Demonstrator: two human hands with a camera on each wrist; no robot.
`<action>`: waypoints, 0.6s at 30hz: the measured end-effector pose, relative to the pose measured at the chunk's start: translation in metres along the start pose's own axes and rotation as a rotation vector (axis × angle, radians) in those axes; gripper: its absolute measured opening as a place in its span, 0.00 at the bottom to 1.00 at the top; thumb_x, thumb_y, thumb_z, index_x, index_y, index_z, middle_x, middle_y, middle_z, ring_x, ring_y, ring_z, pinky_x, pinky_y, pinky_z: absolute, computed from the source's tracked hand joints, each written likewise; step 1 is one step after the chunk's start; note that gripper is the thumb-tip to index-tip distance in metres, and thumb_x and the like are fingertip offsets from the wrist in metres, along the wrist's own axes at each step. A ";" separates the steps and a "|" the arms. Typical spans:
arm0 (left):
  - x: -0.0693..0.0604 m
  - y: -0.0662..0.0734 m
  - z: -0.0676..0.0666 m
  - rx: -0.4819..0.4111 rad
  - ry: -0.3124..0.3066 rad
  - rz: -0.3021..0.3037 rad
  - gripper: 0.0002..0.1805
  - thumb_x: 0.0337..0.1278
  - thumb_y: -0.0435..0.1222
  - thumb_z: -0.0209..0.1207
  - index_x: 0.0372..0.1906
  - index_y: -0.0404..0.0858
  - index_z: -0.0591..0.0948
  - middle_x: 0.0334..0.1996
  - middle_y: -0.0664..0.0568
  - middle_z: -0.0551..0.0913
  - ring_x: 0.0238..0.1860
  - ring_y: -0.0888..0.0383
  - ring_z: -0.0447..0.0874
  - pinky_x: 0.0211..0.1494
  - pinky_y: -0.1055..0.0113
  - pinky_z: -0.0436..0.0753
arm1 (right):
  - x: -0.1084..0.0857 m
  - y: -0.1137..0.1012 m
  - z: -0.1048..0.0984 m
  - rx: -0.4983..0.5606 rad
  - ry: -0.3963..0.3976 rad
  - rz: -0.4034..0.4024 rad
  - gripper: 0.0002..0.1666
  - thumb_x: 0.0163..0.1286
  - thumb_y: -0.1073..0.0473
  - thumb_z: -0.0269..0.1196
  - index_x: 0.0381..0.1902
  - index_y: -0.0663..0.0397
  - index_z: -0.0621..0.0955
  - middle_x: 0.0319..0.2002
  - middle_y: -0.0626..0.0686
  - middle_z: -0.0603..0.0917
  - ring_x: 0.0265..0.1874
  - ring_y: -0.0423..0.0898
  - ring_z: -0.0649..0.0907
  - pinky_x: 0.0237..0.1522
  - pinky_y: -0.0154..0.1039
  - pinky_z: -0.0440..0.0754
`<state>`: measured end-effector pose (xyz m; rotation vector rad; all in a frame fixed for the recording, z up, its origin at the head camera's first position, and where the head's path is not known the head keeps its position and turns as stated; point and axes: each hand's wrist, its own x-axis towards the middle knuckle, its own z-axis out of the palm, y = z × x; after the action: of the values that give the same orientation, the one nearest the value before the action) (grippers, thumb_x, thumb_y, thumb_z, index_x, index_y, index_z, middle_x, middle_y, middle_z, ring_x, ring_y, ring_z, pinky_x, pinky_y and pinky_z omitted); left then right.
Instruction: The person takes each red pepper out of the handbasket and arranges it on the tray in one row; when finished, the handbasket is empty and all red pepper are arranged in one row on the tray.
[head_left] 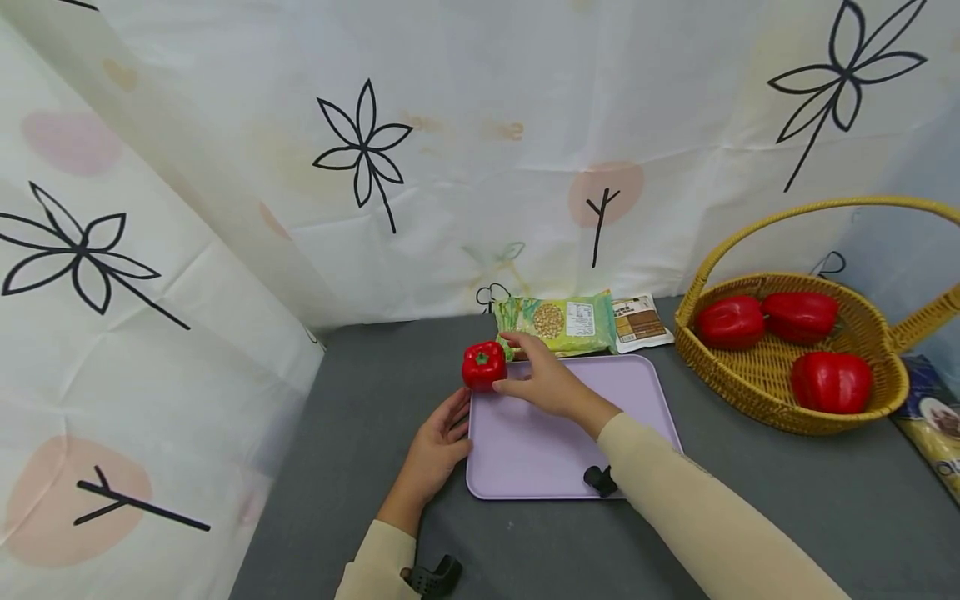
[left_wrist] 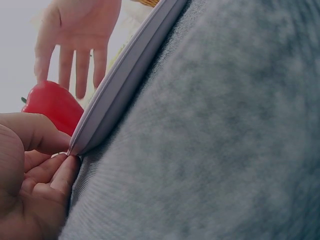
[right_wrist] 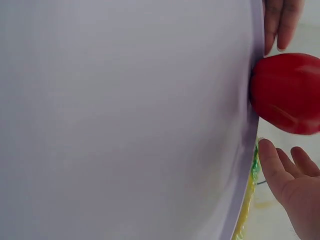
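Head view, clock read over the lilac tray [head_left: 540, 446]: the red bell pepper [head_left: 483, 367] lies at ten o'clock, right at the tray's corner, green stem [head_left: 482, 359] upward; whether it bears on the rim or sits inside it I cannot tell. My right hand [head_left: 546, 385] is at the pepper's three o'clock, thumb and fingers spread apart and nothing gripped; the right wrist view shows a gap between fingertips and skin. My left hand [head_left: 437, 446] is at the tray's nine o'clock, thumb and fingertips pinching its edge, as the left wrist view shows. Handling estimate: light for its bulk, firm walls with little give, glossy and so probably slick; hard squeezing might dent it, and its rounded base might let it roll. Best hold, I judge: thumb and fingers around the lobes at the pepper's three and nine o'clock, below the shoulder, leaving the short stem alone. Surroundings: a green-yellow bag [head_left: 553, 322] at twelve o'clock, a brown-and-white packet [head_left: 641, 322] at one, and between two and three a wicker basket [head_left: 720, 402] holding three red peppers [head_left: 729, 322].
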<state>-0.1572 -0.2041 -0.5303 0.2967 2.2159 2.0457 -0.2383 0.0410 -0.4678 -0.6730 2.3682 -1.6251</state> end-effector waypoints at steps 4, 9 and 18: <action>0.000 -0.001 -0.001 0.004 0.008 -0.008 0.45 0.62 0.14 0.56 0.85 0.30 0.60 0.83 0.39 0.63 0.81 0.43 0.63 0.76 0.55 0.70 | -0.008 0.000 -0.008 0.060 0.003 -0.001 0.50 0.74 0.53 0.75 0.85 0.57 0.63 0.78 0.66 0.68 0.75 0.68 0.71 0.68 0.63 0.79; 0.000 0.000 0.000 0.004 0.008 0.005 0.45 0.61 0.13 0.55 0.84 0.28 0.60 0.83 0.37 0.63 0.81 0.41 0.63 0.77 0.52 0.69 | -0.022 -0.003 -0.017 0.118 0.015 0.009 0.48 0.76 0.50 0.73 0.85 0.52 0.63 0.76 0.67 0.69 0.75 0.68 0.71 0.70 0.66 0.76; -0.001 0.002 0.001 -0.004 0.012 -0.002 0.45 0.61 0.12 0.54 0.85 0.28 0.60 0.83 0.37 0.62 0.81 0.41 0.63 0.77 0.52 0.69 | -0.046 -0.003 -0.036 0.229 0.058 -0.042 0.38 0.83 0.54 0.63 0.83 0.55 0.64 0.72 0.65 0.73 0.71 0.66 0.76 0.66 0.60 0.82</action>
<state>-0.1558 -0.2036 -0.5279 0.2821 2.2181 2.0561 -0.2113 0.0914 -0.4558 -0.6410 2.1717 -1.9201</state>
